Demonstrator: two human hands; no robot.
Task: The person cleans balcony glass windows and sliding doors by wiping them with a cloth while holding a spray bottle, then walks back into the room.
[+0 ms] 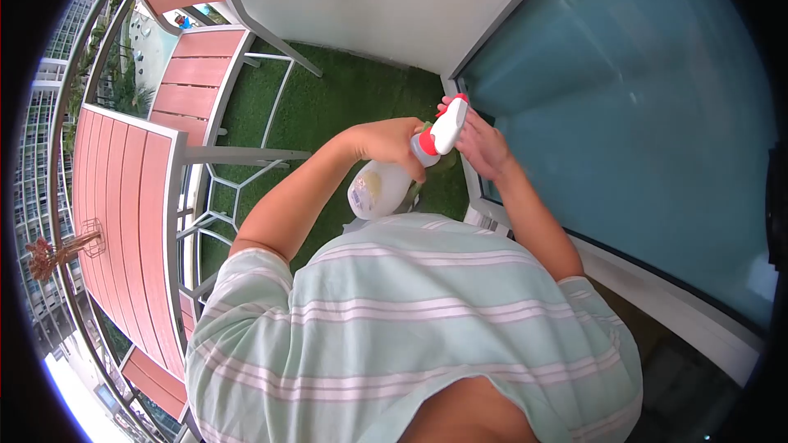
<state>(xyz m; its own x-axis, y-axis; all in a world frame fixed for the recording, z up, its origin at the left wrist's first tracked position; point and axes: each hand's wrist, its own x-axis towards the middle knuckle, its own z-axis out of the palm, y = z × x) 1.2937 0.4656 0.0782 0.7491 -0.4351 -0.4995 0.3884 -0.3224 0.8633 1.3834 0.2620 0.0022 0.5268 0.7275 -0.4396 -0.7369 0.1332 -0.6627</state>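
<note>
Spray bottle (384, 187): before the torso, over artificial turf (336, 86)
Sprayer head (449, 127): seated on neck; no spray visible
Left hand (394, 141): clamped round bottle's neck
Right hand (484, 148): at sprayer head, grip unclear

Balcony (361, 86) with railing (56, 139), patio table (127, 197)

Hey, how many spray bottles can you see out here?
1: the spray bottle is in the left hand, its white-and-red spray head beside the right hand. Others could be hidden behind the striped shirt.
</note>
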